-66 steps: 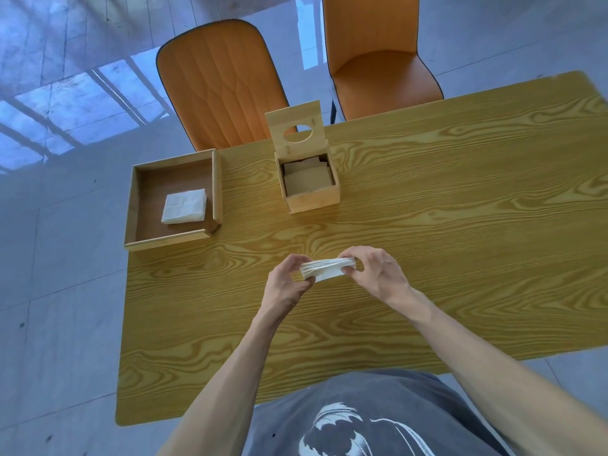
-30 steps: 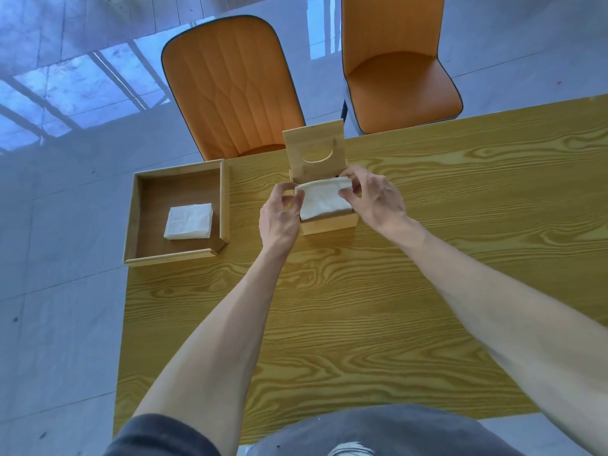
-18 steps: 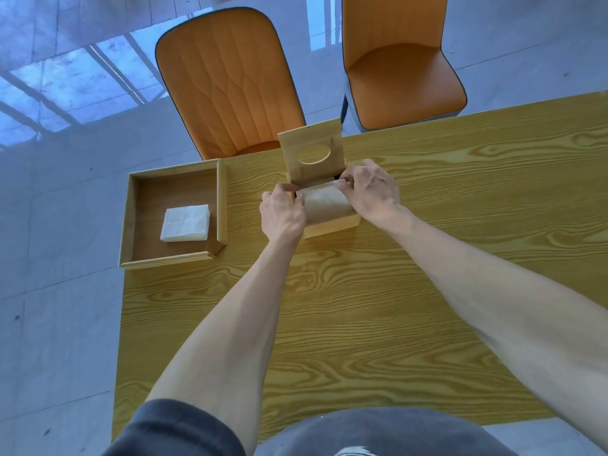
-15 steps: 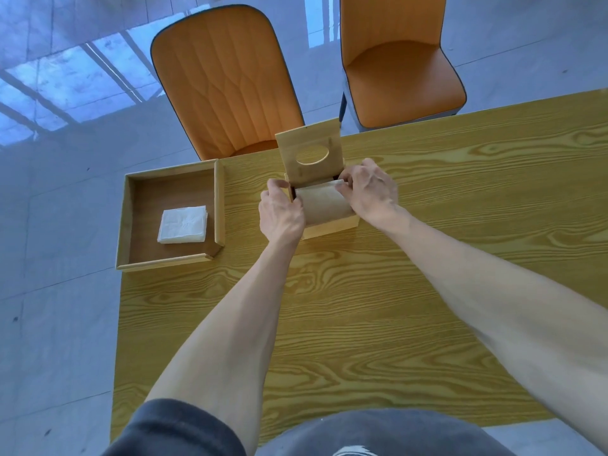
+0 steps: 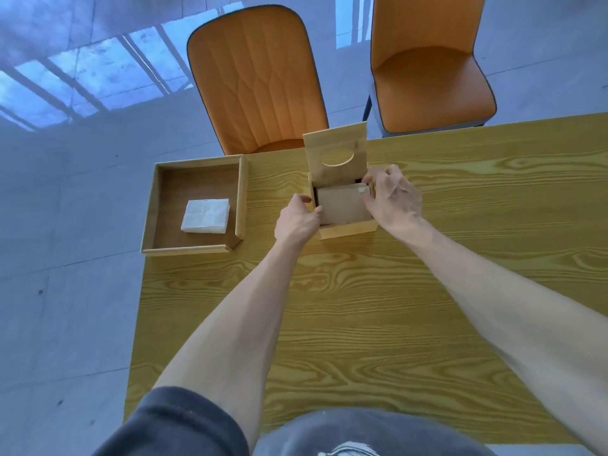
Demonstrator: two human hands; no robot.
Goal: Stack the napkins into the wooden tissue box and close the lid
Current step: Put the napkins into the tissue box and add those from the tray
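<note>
Overhead, scene: a yellow wood-grain counter (image 5: 362, 307) carried the things, two orange chairs behind it.
Tissue box: the wooden tissue box (image 5: 345, 225) stood at the counter's far edge, its lid (image 5: 335, 153) upright.
Napkins: one stack (image 5: 342, 205) lay inside the box; another stack of white napkins (image 5: 205, 216) lay in the wooden tray (image 5: 151, 205) to the left.
Left hand (image 5: 296, 222): loosely curled, thumb touching the box's left wall.
Right hand (image 5: 393, 200): fingertips pinched the boxed stack's far right corner.

It looks like a dining room: two orange chairs (image 5: 260, 80) stand behind a wooden table (image 5: 460, 258), on shiny floor tiles (image 5: 65, 291).
</note>
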